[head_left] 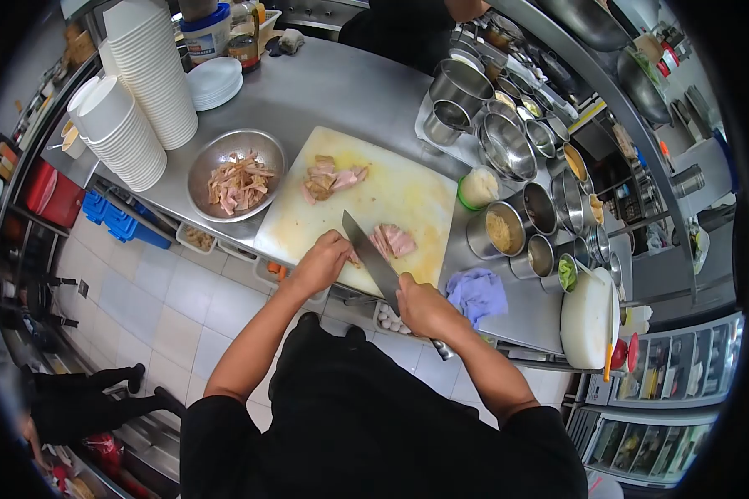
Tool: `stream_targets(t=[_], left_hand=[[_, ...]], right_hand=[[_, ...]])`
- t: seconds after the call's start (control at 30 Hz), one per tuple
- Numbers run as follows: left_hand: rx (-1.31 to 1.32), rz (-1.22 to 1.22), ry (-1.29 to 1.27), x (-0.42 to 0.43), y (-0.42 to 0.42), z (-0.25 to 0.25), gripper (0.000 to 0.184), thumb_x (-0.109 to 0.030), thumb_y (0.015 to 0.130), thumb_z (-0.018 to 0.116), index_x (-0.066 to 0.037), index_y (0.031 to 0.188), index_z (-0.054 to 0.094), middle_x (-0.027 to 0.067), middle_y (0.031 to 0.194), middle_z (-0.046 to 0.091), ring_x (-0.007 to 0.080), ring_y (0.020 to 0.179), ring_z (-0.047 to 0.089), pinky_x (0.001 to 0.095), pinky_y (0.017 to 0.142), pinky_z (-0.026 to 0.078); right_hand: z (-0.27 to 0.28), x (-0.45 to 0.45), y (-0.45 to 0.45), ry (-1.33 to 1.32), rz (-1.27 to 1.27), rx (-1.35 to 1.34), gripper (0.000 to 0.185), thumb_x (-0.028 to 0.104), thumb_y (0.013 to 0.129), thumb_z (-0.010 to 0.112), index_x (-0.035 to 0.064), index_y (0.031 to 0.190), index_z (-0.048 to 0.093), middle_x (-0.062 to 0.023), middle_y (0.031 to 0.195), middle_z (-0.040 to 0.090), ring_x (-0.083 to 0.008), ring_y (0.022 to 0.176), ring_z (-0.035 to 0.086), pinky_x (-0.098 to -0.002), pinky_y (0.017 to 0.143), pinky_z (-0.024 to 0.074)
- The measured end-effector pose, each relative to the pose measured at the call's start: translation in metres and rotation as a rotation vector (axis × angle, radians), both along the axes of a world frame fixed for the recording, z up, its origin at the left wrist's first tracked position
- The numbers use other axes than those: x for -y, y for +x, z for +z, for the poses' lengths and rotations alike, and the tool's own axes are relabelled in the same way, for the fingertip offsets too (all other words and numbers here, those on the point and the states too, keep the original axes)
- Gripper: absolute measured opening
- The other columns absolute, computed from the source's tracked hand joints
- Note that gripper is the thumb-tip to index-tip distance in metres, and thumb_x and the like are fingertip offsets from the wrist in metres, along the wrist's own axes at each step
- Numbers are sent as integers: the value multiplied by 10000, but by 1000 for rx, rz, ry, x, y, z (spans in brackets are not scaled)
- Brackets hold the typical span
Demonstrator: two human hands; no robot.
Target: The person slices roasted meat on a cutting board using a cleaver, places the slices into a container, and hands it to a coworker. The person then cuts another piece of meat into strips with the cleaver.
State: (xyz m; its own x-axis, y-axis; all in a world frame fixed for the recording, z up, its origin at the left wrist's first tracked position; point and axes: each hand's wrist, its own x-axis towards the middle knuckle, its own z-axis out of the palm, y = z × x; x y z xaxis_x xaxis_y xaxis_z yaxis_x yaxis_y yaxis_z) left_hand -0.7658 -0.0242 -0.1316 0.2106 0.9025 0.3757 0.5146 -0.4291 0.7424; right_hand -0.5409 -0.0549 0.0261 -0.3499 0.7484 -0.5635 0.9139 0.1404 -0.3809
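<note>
The cutting board mid-frame is off-white with yellowish stains; the meat slices on it are pale pink. The cloth right of centre is lavender. At upper left, the stacked bowls are plain white.

The only view comes from a camera on the person's head, looking forward and steeply down over the chest and both forearms. The table crosses the middle, near enough that the cutting board sits close to the center. The wide, rounded picture curves at its dark edges, taking in floor tiles at lower left and glass-front fridges at lower right.
</note>
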Motion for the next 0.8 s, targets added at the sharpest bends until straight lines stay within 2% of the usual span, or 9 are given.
stream_targets(t=[0.17, 0.27, 0.37, 0.47, 0.53, 0.6, 0.63, 0.73, 0.8], left_hand=[[-29, -10, -48, 1, -1, 4, 43, -10, 922, 628, 11, 938, 662, 173, 926, 618, 379, 946, 614, 432, 829, 501], [-6, -20, -31, 1, -1, 6, 24, 2, 908, 616, 5, 910, 639, 185, 906, 600, 400, 913, 601, 460, 815, 500], [4, -52, 4, 4, -7, 11, 26, 15, 911, 611, 15, 929, 630, 192, 913, 607, 401, 907, 601, 452, 815, 501], [15, 37, -32, -2, -13, 24, 70, 18, 919, 603, 24, 984, 627, 193, 922, 610, 384, 889, 611, 435, 808, 505], [169, 148, -18, -15, -11, 52, 105, 0, 918, 622, 17, 1021, 631, 178, 932, 635, 346, 835, 641, 419, 763, 511], [135, 100, 13, -33, 2, 79, 127, -5, 914, 629, 22, 1038, 628, 161, 928, 639, 331, 828, 653, 418, 755, 517], [47, -34, 39, -45, 11, 87, 148, -3, 905, 636, 26, 1050, 629, 161, 952, 643, 329, 846, 657, 408, 763, 524], [-132, -340, -45, -68, 42, 85, 238, -39, 882, 652, 18, 1111, 623, 175, 1053, 648, 344, 997, 645, 421, 880, 518], [-362, -500, 72, -77, 74, 72, 302, -80, 876, 631, -6, 1169, 620, 196, 1147, 641, 376, 1137, 588, 455, 1013, 460]], right_hand=[[8, 1, -1, -85, 5, -38, 256, 103, 989, 414, -100, 1139, 455, -398, 957, 662, -554, 930, 661, -587, 859, 504], [-42, 6, -8, 45, 10, -15, 255, 115, 991, 420, -102, 1122, 449, -391, 943, 665, -548, 925, 663, -586, 858, 507], [-57, 2, 6, 75, -27, -113, 263, 181, 1023, 439, -67, 1111, 445, -386, 905, 657, -571, 883, 640, -606, 824, 492], [-42, 3, 15, 94, -79, -211, 278, 230, 1041, 458, -37, 1117, 445, -387, 874, 645, -584, 856, 619, -623, 799, 473], [-28, 7, 18, 71, -122, -217, 276, 230, 1044, 454, -35, 1119, 446, -390, 879, 645, -580, 869, 622, -630, 806, 468], [-27, 8, 20, 84, -141, -228, 265, 212, 1036, 462, -39, 1120, 452, -386, 880, 647, -577, 868, 625, -626, 811, 474], [-31, 7, 21, 72, -79, -245, 259, 198, 1029, 466, -43, 1125, 457, -381, 884, 651, -573, 870, 630, -620, 813, 481], [-47, 8, 13, 8, 36, -200, 253, 130, 955, 523, -54, 1128, 515, -350, 941, 676, -528, 912, 666, -587, 827, 512], [-45, 12, 9, -47, 77, -227, 225, 135, 951, 507, -46, 1080, 537, -339, 951, 677, -505, 910, 674, -575, 811, 521]])
